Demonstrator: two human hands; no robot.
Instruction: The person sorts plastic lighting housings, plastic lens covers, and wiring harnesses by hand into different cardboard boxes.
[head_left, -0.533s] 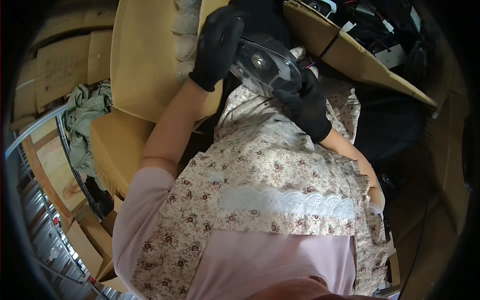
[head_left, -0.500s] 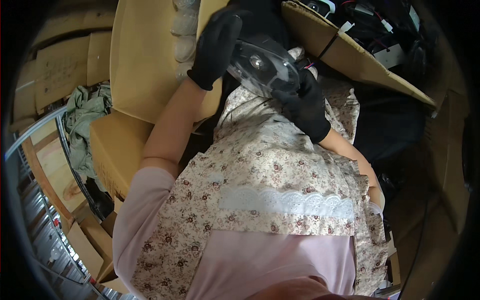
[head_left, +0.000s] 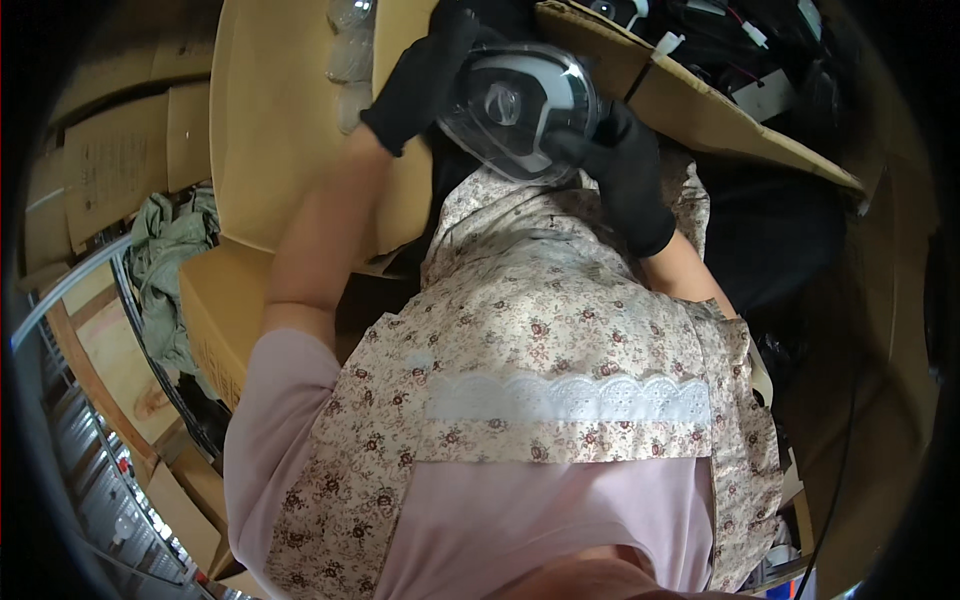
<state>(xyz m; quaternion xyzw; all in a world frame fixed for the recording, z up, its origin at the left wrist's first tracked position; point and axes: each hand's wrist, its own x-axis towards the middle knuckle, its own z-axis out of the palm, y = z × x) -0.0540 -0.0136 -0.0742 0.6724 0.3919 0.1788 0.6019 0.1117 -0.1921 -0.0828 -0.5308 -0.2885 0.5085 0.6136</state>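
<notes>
Two gloved hands [head_left: 520, 110], one clear dome [head_left: 515, 105]

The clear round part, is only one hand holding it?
No, the left hand and right hand, both black-gloved, grip the clear round part.

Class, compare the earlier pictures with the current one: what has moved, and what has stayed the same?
Hardly anything moved. The clear domed part tipped very slightly between the gloved left hand and right hand. Both hands keep their grip on it, held above the flowered apron, in front of the cardboard box.
</notes>
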